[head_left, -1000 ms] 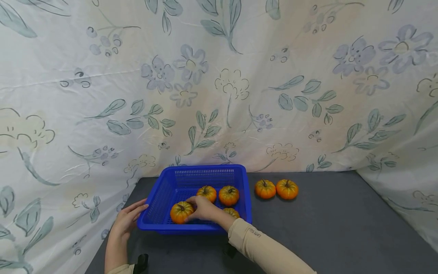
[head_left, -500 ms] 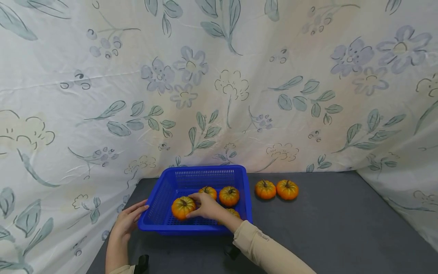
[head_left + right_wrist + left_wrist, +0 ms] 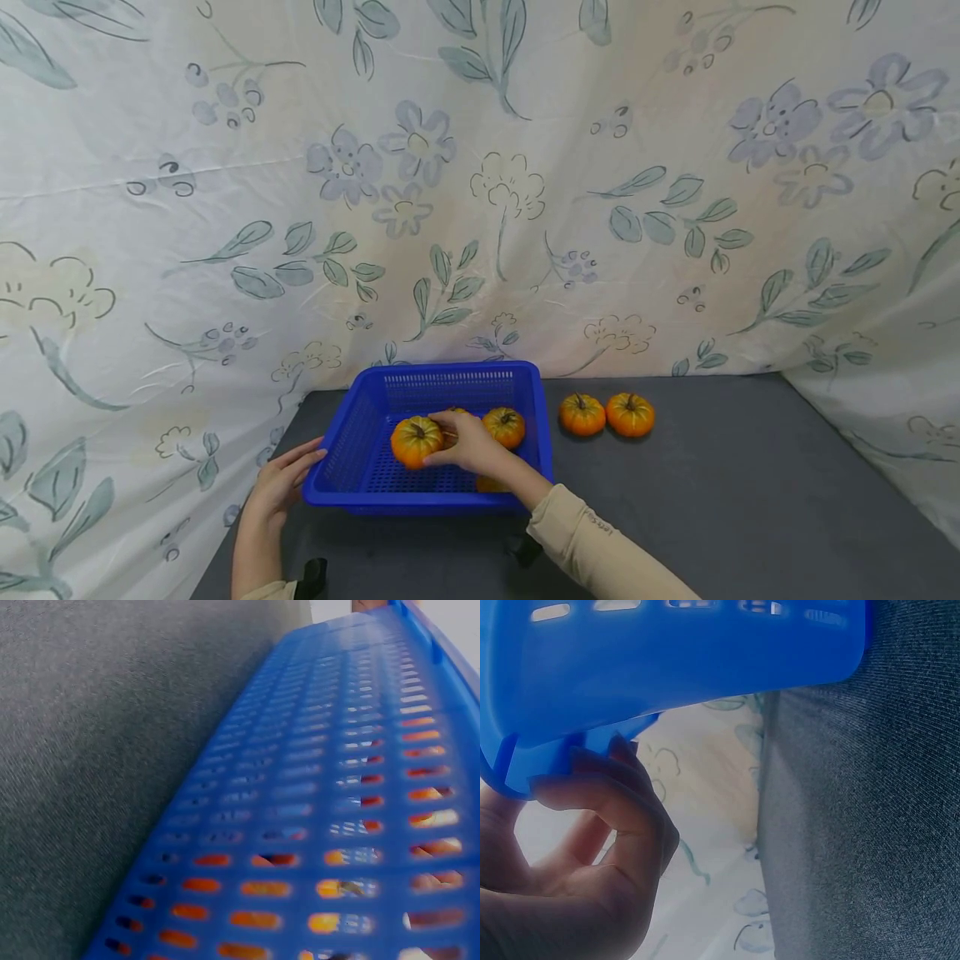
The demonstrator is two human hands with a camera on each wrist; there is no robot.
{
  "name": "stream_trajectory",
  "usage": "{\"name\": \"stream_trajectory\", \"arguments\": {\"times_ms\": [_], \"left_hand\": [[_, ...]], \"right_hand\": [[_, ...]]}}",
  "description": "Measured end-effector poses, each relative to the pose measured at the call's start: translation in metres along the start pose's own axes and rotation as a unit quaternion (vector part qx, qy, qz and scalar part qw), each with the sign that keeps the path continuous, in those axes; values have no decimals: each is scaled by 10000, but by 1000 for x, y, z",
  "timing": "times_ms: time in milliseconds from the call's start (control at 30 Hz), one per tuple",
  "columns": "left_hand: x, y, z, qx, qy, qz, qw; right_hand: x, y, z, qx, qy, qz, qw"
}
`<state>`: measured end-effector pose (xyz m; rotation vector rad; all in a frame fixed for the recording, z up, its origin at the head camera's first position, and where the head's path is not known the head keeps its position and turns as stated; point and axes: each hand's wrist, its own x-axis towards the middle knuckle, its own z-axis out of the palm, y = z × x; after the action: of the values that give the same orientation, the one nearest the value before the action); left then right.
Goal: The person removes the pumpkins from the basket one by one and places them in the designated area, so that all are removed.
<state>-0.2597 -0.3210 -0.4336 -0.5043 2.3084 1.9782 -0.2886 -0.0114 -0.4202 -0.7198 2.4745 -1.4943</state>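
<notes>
My right hand (image 3: 474, 443) holds a small orange pumpkin (image 3: 414, 443) by its right side, inside the blue plastic basket (image 3: 405, 500). Another pumpkin (image 3: 505, 427) sits near the basket's back right. One more is mostly hidden behind the right hand, and part of a pumpkin (image 3: 491, 484) shows under the wrist. At the basket's left side my left hand (image 3: 279, 483) grips the rim; in the left wrist view its fingers (image 3: 604, 799) bend under the edge. The right wrist view shows the slotted basket wall (image 3: 277, 787), with orange showing through the holes and the right hand mostly hidden.
Two more pumpkins, one (image 3: 582, 415) beside the other (image 3: 630, 415), stand on the dark grey table (image 3: 720, 500) to the right of the basket. A floral cloth (image 3: 480, 250) hangs behind the table and along its sides.
My right hand has moved the held pumpkin back and to the right inside the basket, now covering much of the pumpkin behind it. The left hand and the basket have stayed nearly still.
</notes>
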Motion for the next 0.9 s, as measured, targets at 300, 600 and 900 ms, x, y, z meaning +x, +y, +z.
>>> {"name": "stream_trajectory", "arguments": {"times_ms": [300, 600, 900], "left_hand": [[-2, 1, 0, 55, 33, 13, 10000], [-2, 0, 0, 43, 8, 50, 10000], [-1, -2, -1, 17, 22, 67, 10000]], "right_hand": [[-7, -3, -21, 326, 99, -83, 9994], [-18, -1, -50, 263, 549, -19, 9981], [-27, 6, -76, 459, 916, 193, 9945]]}}
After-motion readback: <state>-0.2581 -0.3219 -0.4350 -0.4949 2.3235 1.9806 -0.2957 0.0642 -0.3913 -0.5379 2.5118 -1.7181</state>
